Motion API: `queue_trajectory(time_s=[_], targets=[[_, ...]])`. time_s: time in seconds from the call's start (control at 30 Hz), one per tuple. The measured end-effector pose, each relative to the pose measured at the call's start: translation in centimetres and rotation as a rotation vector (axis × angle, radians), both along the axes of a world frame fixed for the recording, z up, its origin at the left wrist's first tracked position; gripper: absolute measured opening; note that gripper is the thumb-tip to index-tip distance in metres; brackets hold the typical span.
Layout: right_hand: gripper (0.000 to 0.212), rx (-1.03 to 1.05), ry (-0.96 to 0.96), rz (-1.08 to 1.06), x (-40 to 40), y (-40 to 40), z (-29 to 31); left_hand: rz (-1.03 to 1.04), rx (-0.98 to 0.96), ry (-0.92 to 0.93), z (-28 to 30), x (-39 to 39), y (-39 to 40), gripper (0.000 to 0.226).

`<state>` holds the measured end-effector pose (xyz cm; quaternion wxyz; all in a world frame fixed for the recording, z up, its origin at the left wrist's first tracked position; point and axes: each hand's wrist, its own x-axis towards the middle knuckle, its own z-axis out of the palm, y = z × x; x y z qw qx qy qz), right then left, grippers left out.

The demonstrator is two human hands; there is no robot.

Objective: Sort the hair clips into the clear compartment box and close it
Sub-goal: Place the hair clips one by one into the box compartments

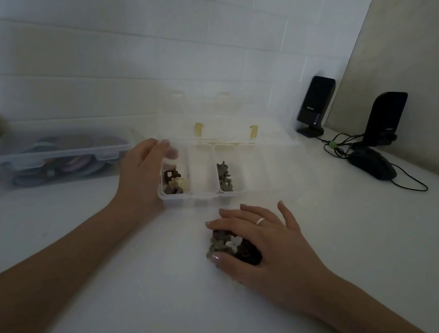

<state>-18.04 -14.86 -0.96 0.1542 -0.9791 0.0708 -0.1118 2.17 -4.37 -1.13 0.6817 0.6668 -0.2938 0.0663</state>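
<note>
- A white table (pixel 140 282) carries everything, set against a white tiled wall.
- A clear compartment box (pixel 212 171) sits open near the middle, with small clips in its leftmost and third compartments.
- A small pile of hair clips (pixel 225 245), brown, grey-green and one white, lies in front of the box.
- A second clear lidded box (pixel 54 151) lies at the left.
- Two black speakers (pixel 316 103) stand at the back right, a black mouse (pixel 372 165) beside them, cables trailing.

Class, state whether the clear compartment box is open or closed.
Open: the clear compartment box has its lid raised behind, exposing the compartments.
</note>
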Motion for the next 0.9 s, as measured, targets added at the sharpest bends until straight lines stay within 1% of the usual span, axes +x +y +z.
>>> queue_trajectory(time_s=[0.07,0.13,0.23,0.3,0.37,0.47,0.57,0.63,0.73,0.8,0.83,0.9], targets=[[0.055,0.026,-0.024,0.002,0.1,-0.1,0.4,0.012,0.026,-0.027,0.0,0.0,0.1,0.034],[0.050,-0.014,-0.065,-0.023,0.3,0.0,1.0,0.028,0.052,-0.072,0.0,0.0,0.1,0.035],[0.033,-0.148,-0.064,-0.055,1.2,-0.1,1.8,0.031,0.058,-0.098,0.0,-0.1,0.0,0.032],[0.024,-0.152,-0.061,-0.039,1.7,-0.1,2.0,0.031,0.042,-0.089,0.1,-0.3,-0.2,0.031],[0.016,-0.106,-0.100,-0.024,2.0,-0.1,2.1,0.038,0.027,-0.063,0.2,-0.4,-0.3,0.030],[0.008,-0.049,-0.235,0.015,1.8,0.1,2.4,0.040,0.020,-0.070,0.2,-0.4,-0.2,0.031],[0.006,0.132,-0.445,0.017,1.7,0.0,3.8,0.023,0.017,-0.115,0.1,-0.4,0.0,0.032],[0.005,0.192,-0.565,-0.025,2.6,-1.1,4.6,-0.003,-0.005,-0.062,0.1,-0.2,0.0,0.031],[0.004,0.146,-0.683,-0.130,4.4,-2.7,4.2,-0.032,0.011,-0.027,0.1,0.2,0.0,0.027],[0.004,0.079,-0.722,-0.129,4.9,-3.1,3.2,-0.047,0.001,-0.027,0.2,0.2,0.0,0.027],[0.004,-0.002,-0.727,-0.110,4.9,-3.2,2.6,-0.048,-0.002,-0.045,0.2,0.1,0.0,0.030],[0.007,-0.233,-0.705,-0.089,5.1,-3.2,1.8,-0.050,0.006,-0.094,0.2,-0.4,-0.2,0.034]])
